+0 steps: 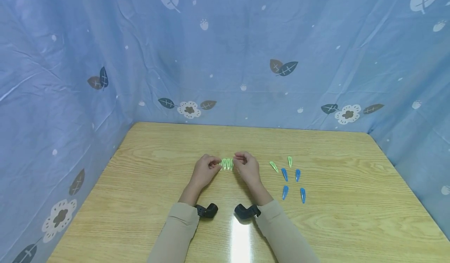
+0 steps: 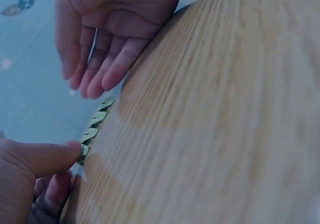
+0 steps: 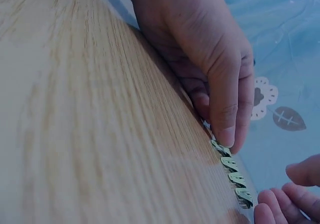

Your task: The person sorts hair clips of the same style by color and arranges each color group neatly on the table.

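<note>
Several green snap hair clips stand side by side in a short row (image 1: pixel 228 164) on the wooden table. My left hand (image 1: pixel 205 171) is at the row's left end, its thumb and fingers pinching the end green hair clip (image 2: pixel 83 153). At the other end, my right hand (image 1: pixel 247 169) hovers close beside the row with loosely bent fingers, holding nothing. In the right wrist view, its fingertips (image 3: pixel 267 206) are near the closest clip (image 3: pixel 244 196) without gripping it. Part of the pinched clip is hidden by the left thumb.
Right of my hands lie two loose green hair clips, one slanted (image 1: pixel 274 166) and one nearly upright (image 1: pixel 290 161). Several blue hair clips (image 1: pixel 303 195) are spread just nearer to me. A blue patterned curtain (image 1: pixel 239 52) hangs behind the table (image 1: pixel 351 200).
</note>
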Motion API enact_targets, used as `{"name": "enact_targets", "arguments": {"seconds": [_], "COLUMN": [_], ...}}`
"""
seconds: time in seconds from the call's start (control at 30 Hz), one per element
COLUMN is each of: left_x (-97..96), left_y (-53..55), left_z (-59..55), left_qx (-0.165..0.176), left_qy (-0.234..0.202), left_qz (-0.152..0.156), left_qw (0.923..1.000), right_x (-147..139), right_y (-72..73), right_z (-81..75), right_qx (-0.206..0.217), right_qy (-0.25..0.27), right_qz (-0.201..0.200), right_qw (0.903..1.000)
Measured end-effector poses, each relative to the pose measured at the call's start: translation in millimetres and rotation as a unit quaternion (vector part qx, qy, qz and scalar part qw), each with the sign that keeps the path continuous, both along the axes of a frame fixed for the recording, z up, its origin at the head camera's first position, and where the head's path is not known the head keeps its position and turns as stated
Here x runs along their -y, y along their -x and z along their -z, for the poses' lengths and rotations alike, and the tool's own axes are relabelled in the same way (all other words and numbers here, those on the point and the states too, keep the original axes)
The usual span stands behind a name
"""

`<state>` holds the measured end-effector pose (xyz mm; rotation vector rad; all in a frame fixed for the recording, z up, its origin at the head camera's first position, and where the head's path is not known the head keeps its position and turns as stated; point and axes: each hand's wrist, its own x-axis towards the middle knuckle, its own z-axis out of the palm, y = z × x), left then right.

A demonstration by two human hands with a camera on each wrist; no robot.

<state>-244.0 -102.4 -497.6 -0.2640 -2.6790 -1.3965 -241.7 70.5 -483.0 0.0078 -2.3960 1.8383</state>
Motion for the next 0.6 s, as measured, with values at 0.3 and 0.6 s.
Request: {"name": "enact_targets", "arguments": {"seconds": [0.3, 0.6], "left_x": [0.2, 0.5], "left_y": [-0.3, -1.7], "left_z": [0.7, -0.4], "left_qx": [-0.005, -0.006], "left_qy": [-0.002, 0.002], "left_qz": [0.002, 0.0], "left_qw": [1.0, 1.0], "right_x": [-7, -41], "right_y": [-16.4, -17.7], "right_z": [-26.1, -16.5], "right_qx": [0.001, -0.01], "right_qy": [0.023, 0.008], "right_qz": [-0.063, -0.092], "right_qw": [0.9977, 0.9957]}}
